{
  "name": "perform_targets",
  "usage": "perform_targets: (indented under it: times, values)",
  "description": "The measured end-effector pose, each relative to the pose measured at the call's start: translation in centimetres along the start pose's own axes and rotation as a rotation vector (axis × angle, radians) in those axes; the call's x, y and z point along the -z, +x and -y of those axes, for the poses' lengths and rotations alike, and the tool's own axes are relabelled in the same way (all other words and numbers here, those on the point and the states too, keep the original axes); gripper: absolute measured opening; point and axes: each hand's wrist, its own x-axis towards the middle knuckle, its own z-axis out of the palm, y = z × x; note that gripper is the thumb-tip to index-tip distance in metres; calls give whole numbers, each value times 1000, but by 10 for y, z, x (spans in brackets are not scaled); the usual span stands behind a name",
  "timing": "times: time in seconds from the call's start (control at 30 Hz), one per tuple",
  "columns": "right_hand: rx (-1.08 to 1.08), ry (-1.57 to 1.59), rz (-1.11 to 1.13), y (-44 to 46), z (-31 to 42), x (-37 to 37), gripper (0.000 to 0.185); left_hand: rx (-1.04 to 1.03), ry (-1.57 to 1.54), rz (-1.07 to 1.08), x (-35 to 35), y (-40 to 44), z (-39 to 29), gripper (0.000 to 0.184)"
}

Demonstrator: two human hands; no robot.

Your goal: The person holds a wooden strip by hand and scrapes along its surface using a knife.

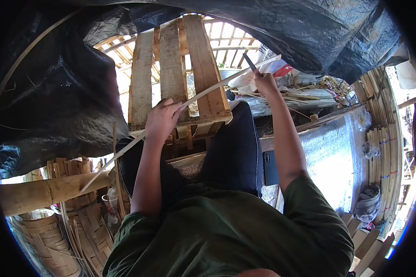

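Here's the long pale strip [212,87], in one piece, slanting across the slatted wooden stand [171,60], with the left hand [162,117] wrapped around its middle, fingers curled closed! The right hand [266,84] has its fingers folded tight on the knife [250,62], blade near the strip's far end, contact too fine to call. How much is shaved and how much remains, the view can't settle.

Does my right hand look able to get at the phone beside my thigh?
Probably, though your right hand is gripping a knife, which would likely need setting down first. The phone lies just outside your right thigh, with nothing visible on top of it.
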Motion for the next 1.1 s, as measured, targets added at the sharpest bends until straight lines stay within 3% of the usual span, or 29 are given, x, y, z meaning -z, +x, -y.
perform_targets:
  times: [0.2, 0.33, 0.43, 0.47, 0.53, 0.63, 0.73, 0.8, 0.93, 1.0, 1.1]
  values:
    - [44, -104, 70, -33, 5, -41, 54, -9, 62, 59, -3, 4, 1, 20]
    - [-4, -39, -112, -5, -4, -26, 54, 19, 36, 48, -4, 5, 5, 22]
    - [171, -243, -51, -7, -11, -36, 55, 51, 5, 49, -1, 5, 3, 22]
    - [56, -56, 99, -11, -3, -21, 58, 51, 2, 49, -1, 5, 3, 22]
    - [17, -62, -53, -14, 2, -17, 56, 26, 13, 54, -2, 6, 1, 22]
    - [129, -98, -48, -43, 12, -34, 57, 29, 19, 58, -6, 7, 7, 22]
    - [7, -23, -82, -29, 10, -15, 57, 41, -2, 60, 0, 7, -1, 21]
    - [159, -203, -54, -37, 10, -32, 56, 47, -14, 51, -3, 5, 4, 21]
    - [8, 42, -29, -12, -6, -18, 54, 36, 25, 40, -2, 6, 1, 20]
    - [-1, -14, -122, -27, 4, -19, 53, 41, 31, 42, -4, 4, 1, 20]
    - [23, -180, 84, -25, 5, -20, 54, 36, 46, 48, -5, 5, 0, 19]
